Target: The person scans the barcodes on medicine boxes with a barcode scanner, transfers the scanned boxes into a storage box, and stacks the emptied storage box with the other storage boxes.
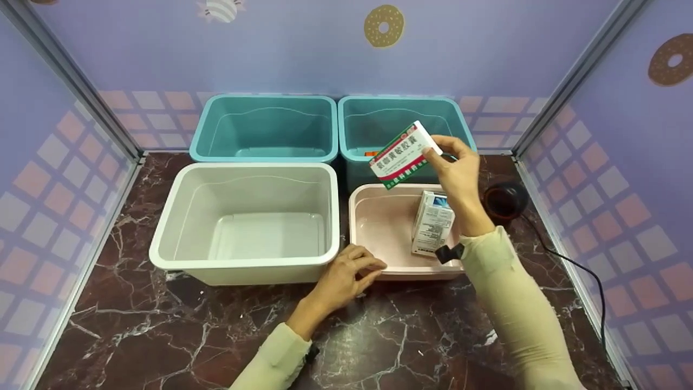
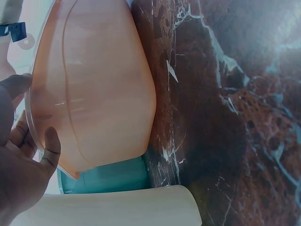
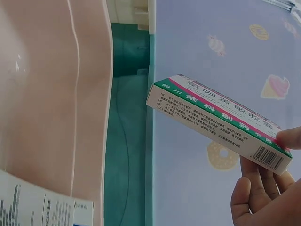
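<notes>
A white, green and red medicine box (image 1: 406, 155) is tilted in the air in front of the right teal bin. My right hand (image 1: 456, 162) pinches it by one end; the right wrist view shows its green side and barcode on the medicine box (image 3: 221, 122). Below stands a pink bin (image 1: 379, 216) with a white carton (image 1: 433, 225) leaning inside. My left hand (image 1: 346, 273) grips the pink bin's front rim near its left corner. In the left wrist view, its thumb (image 2: 51, 146) lies against the outside wall.
Left of the pink bin is a white bin (image 1: 243, 264). Behind are a left teal bin (image 1: 265, 158) and a right teal bin (image 1: 403, 100) with something orange (image 1: 371, 154) inside. A dark round object (image 1: 505, 200) with a cable (image 1: 574, 262) sits at right.
</notes>
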### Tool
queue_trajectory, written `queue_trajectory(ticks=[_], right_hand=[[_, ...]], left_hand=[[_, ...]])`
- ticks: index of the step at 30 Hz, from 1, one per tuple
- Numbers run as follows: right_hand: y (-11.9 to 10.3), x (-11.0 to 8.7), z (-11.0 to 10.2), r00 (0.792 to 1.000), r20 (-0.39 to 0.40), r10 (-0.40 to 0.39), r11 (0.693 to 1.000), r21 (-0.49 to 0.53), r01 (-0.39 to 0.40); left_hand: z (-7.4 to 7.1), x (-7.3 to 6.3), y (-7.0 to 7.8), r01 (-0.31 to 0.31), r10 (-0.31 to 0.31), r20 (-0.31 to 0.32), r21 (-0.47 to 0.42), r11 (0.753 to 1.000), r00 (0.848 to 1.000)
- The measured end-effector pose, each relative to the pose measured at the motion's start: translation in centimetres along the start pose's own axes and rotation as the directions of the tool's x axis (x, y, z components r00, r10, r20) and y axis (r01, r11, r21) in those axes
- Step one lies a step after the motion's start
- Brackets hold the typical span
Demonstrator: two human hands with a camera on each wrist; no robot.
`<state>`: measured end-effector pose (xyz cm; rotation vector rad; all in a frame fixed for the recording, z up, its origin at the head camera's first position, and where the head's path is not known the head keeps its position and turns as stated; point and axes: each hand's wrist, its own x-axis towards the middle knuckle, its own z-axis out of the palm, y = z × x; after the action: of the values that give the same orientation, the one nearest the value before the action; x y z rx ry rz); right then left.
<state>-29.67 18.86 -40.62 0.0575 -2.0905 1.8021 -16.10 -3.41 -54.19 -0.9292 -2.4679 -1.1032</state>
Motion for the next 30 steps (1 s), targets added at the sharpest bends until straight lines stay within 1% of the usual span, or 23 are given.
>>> queue_trajectory(ticks=[6,11,16,23,30], right_hand=[[-0.3,0.2,1.7,0.999,0.003,0.036,0.999,0.039,-0.036],[-0.4,0.5,3.3,0.999,-0.002,0.037,0.996,0.076,-0.037],[0.1,0.8,4.5,0.999,-0.001,0.043,0.995,0.087,-0.043],[0.0,1.0,6.3,0.997,-0.010,0.070,0.990,0.126,-0.068],[-0.1,1.1,7.7,0.996,-0.003,0.084,0.989,0.120,-0.083]], left_hand=[[-0.1,0.0,0.1,0.017,-0.016,0.012,-0.008,1.000,1.000],[-0.2,0.0,0.1,0.022,-0.022,0.014,0.008,1.000,1.000],[-0.2,0.1,0.1,0.019,-0.020,0.018,0.015,1.000,1.000],[-0.2,0.1,0.1,0.008,-0.008,0.015,0.010,1.000,1.000],[-0.1,0.0,0.2,0.018,-0.019,0.027,0.018,1.000,0.999]])
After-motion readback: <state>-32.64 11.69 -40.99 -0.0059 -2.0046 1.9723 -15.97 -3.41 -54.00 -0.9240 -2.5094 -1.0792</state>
